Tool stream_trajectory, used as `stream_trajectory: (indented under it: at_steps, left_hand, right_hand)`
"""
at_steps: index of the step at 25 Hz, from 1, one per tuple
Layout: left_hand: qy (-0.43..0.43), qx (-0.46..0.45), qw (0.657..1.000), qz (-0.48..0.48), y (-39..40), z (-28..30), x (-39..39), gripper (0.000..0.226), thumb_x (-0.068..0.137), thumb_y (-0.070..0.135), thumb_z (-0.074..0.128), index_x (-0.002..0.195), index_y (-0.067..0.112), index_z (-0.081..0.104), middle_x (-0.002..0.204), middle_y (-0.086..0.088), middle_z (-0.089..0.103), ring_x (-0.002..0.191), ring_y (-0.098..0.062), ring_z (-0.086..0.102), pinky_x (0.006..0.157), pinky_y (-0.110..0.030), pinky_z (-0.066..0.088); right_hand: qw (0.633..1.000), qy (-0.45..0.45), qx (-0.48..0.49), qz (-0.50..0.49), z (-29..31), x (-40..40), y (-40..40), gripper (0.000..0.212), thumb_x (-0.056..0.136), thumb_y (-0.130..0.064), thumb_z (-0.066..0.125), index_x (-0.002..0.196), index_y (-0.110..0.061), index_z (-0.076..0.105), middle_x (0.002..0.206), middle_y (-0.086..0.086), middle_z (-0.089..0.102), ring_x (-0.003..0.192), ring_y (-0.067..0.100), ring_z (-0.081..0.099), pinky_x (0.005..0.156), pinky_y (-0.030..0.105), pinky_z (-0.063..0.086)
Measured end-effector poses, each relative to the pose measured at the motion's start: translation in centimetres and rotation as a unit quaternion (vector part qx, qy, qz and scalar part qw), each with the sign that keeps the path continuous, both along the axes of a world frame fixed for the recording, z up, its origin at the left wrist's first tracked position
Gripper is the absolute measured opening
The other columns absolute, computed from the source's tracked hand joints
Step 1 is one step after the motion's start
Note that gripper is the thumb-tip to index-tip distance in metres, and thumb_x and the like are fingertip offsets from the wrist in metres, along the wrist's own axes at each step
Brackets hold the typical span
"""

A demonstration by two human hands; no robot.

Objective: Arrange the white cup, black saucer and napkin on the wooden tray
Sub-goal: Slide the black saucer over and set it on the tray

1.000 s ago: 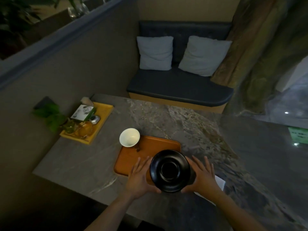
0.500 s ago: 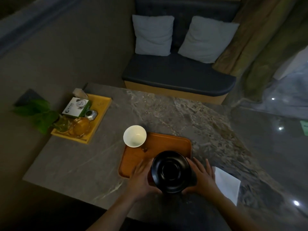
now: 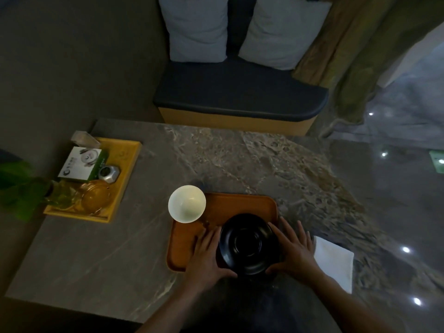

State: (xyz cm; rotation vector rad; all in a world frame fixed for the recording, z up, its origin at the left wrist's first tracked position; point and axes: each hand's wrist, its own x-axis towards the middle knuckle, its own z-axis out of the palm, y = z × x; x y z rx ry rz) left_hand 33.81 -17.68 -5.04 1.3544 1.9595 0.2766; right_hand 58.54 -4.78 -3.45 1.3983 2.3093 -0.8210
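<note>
A glossy black round saucer [image 3: 249, 245] is seen against an orange-brown wooden tray [image 3: 240, 205]. At ten o'clock of the saucer a white, creamy-tinted cup [image 3: 187, 204] is shown; at three o'clock, a plain white napkin [image 3: 335, 261]. The grey stone tabletop [image 3: 240, 162] is veined and mottled in brown. A yellow tray [image 3: 127, 162] is found at ten o'clock.

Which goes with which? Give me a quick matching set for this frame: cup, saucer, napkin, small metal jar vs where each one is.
Things:
1. white cup
2. black saucer
3. napkin
4. metal jar

Places:
A. flat on the table, right of the wooden tray
B. between both hands, left hand and right hand, over the wooden tray's near right part
C. on the yellow tray at far left
D. at the wooden tray's far left corner

Pairs: 1-D, 2-B, 3-A, 4-C
</note>
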Motion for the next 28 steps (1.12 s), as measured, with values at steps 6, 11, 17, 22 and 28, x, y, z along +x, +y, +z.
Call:
stream_trajectory:
  at_steps: [6, 11, 17, 22, 28]
  left_hand:
    - [0.008, -0.005, 1.0, 0.004, 0.7, -0.6, 0.1, 0.129, 0.052, 0.073, 0.07, 0.15, 0.039, -0.008, 0.161, 0.016, -0.005, 0.149, -0.016, -0.011, 0.123, -0.046, 0.002]
    - [0.004, -0.014, 1.0, 0.008, 1.0, -0.4, 0.0, 0.128, 0.057, 0.064, 0.076, 0.145, 0.045, -0.014, 0.152, 0.026, -0.015, 0.149, -0.017, -0.013, 0.123, -0.047, -0.001]
    - [-0.015, -0.03, 0.999, -0.005, 1.3, 0.0, -0.2, 0.13, 0.063, 0.062, 0.076, 0.139, 0.048, -0.029, 0.155, 0.024, -0.023, 0.147, -0.02, -0.021, 0.122, -0.051, -0.005]
    - [-0.028, -0.028, 0.999, -0.008, 1.4, 0.4, -0.3, 0.125, 0.071, 0.055, 0.075, 0.141, 0.043, -0.028, 0.157, 0.019, -0.023, 0.146, -0.019, -0.024, 0.122, -0.052, -0.003]
    - [-0.008, -0.019, 1.0, 0.016, 0.8, 2.1, 0.5, 0.105, 0.083, 0.053, 0.066, 0.152, 0.029, -0.009, 0.16, 0.01, -0.015, 0.148, -0.017, -0.017, 0.123, -0.046, -0.002]
  right_hand:
    - [1.0, -0.011, -0.006, 0.004, 0.2, -0.1, 0.6, 0.124, 0.052, -0.087, 0.059, 0.137, -0.055, -0.025, 0.158, -0.011, -0.021, 0.144, 0.036, -0.026, 0.114, 0.062, -0.008]
    - [1.0, -0.008, 0.002, 0.003, -0.2, -0.1, 0.6, 0.122, 0.055, -0.085, 0.06, 0.136, -0.057, -0.028, 0.152, -0.017, -0.025, 0.143, 0.034, -0.027, 0.115, 0.061, -0.008]
    - [1.0, 0.002, 0.011, -0.006, -0.5, -0.2, 0.3, 0.122, 0.057, -0.083, 0.061, 0.137, -0.057, -0.026, 0.153, -0.018, -0.021, 0.143, 0.032, -0.026, 0.115, 0.059, -0.008]
    - [0.999, 0.008, 0.023, -0.021, -0.9, -0.2, -0.5, 0.12, 0.059, -0.084, 0.058, 0.14, -0.053, -0.025, 0.155, -0.016, -0.02, 0.141, 0.028, -0.027, 0.115, 0.059, -0.008]
    - [0.998, 0.015, 0.002, -0.058, -0.3, -0.8, -1.5, 0.119, 0.065, -0.08, 0.059, 0.145, -0.045, -0.022, 0.161, -0.011, -0.012, 0.148, 0.031, -0.014, 0.117, 0.055, -0.001]
